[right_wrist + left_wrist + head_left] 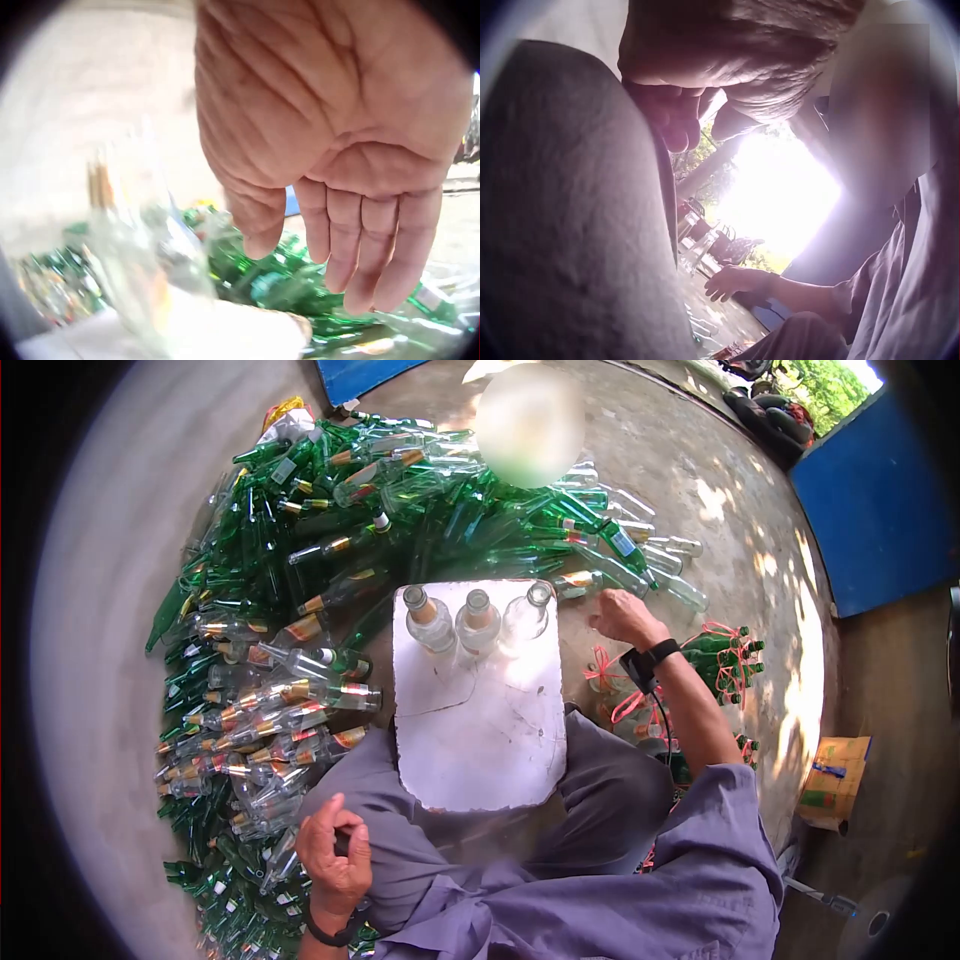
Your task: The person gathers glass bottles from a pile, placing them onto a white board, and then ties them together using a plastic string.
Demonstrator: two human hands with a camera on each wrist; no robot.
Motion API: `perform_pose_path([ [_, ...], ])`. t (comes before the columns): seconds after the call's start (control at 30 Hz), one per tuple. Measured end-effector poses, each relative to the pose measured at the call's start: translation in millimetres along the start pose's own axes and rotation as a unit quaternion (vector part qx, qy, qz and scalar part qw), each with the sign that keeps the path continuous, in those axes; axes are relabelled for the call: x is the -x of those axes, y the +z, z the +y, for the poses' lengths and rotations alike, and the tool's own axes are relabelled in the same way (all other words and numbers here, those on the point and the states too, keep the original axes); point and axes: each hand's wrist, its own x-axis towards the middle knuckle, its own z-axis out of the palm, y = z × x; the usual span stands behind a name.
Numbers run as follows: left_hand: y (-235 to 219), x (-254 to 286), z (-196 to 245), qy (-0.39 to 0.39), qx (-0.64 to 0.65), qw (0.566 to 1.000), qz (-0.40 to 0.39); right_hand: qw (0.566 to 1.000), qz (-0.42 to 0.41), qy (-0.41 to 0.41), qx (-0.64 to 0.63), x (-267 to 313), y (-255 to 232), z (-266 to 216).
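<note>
Three clear glass bottles stand upright in a row at the far end of a white board (480,730): a left one (430,625), a middle one (478,625) and a right one (526,618). Just right of the board, my right hand (630,620) holds nothing; in the right wrist view its fingers (375,240) hang relaxed, with blurred clear bottles (142,262) beside it. My left hand (338,855) is by my left thigh, its fingers loosely bent around nothing. The left wrist view shows that hand (720,67) close up against the trouser leg.
A large heap of green and clear bottles (260,540) lies beyond and left of the board. Bundles of green bottles tied with pink string (725,660) stand at the right, beside my right forearm. A cardboard box (835,780) and a blue panel (875,500) are farther right.
</note>
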Motion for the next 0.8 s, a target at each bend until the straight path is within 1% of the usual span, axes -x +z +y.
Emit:
perform_pose_path([
  [0.07,3.2,-13.0,0.0,0.07,-0.044,0.996,-0.014,0.997,-0.067,0.027,-0.003,-21.6,31.9,8.9],
  [0.1,4.2,-16.6,-2.1,0.068,-0.044,0.997,-0.017,0.997,-0.071,0.024,-0.009,-31.5,45.0,10.8],
  [0.17,4.4,-15.8,-7.6,0.019,-0.01,1.0,-0.009,0.996,-0.08,0.02,-0.018,-56.2,73.1,13.2],
  [0.2,3.7,-16.2,-10.0,0.017,-0.01,1.0,-0.013,0.996,-0.082,0.038,0.0,-70.5,86.6,14.2],
  [0.23,2.5,-16.5,-12.5,-0.006,0.004,1.0,-0.018,0.995,-0.084,0.057,0.018,-83.8,100.2,17.0],
  [0.27,1.8,-18.0,-13.5,-0.029,0.017,0.999,-0.021,0.994,-0.087,0.058,0.016,-95.9,112.4,21.5],
  [0.3,5.9,-20.2,-5.7,-0.069,0.007,0.998,0.007,0.997,-0.055,0.051,0.003,-107.4,125.4,26.6],
  [0.33,4.2,-27.4,-3.4,-0.071,0.006,0.997,0.004,0.999,-0.023,0.044,-0.01,-119.4,144.6,34.8],
  [0.37,1.2,-34.0,-0.5,-0.063,0.015,0.998,-0.02,1.0,0.009,0.024,0.013,-130.7,168.0,45.6],
  [0.4,0.1,-40.3,1.1,-0.056,0.024,0.997,-0.044,1.0,0.005,0.022,0.011,-137.1,170.0,47.4],
  [0.43,1.7,-48.3,1.4,-0.017,0.014,0.999,-0.044,0.998,0.026,-0.01,0.053,-141.7,172.7,49.2],
  [0.47,2.4,-51.1,0.8,-0.021,0.012,0.999,-0.047,0.994,0.047,-0.042,0.093,-146.4,176.4,49.6],
  [0.5,2.5,-50.8,0.5,-0.039,0.024,0.997,-0.054,0.997,0.018,-0.029,0.073,-154.8,182.9,52.5],
  [0.53,3.6,-48.9,-1.0,-0.055,0.037,0.996,-0.06,0.997,0.014,-0.03,0.07,-159.3,189.1,55.9],
  [0.57,2.2,-41.1,-6.6,-0.089,0.065,0.991,-0.07,0.994,0.004,-0.044,0.103,-163.2,194.1,60.1],
  [0.6,1.9,-40.3,-7.3,-0.09,0.064,0.991,-0.073,0.989,-0.006,-0.056,0.136,-165.7,198.9,63.4],
  [0.63,-0.9,-41.0,-6.0,-0.11,0.061,0.989,-0.08,0.987,0.03,-0.06,0.144,-166.1,204.8,64.9],
  [0.67,-2.5,-39.3,-6.1,-0.13,0.057,0.986,-0.087,0.988,0.027,-0.059,0.142,-167.9,209.7,66.5],
  [0.7,-1.7,-28.8,-12.8,-0.137,0.058,0.986,-0.078,0.989,0.037,-0.036,0.14,-170.0,209.7,64.0],
  [0.77,-3.4,-24.9,-18.0,-0.135,0.055,0.986,-0.082,0.987,0.044,0.0,0.155,-172.2,202.0,54.2],
  [0.8,-3.0,-26.1,-18.4,-0.131,0.052,0.986,-0.085,0.987,0.043,0.0,0.154,-173.8,207.5,56.5],
])
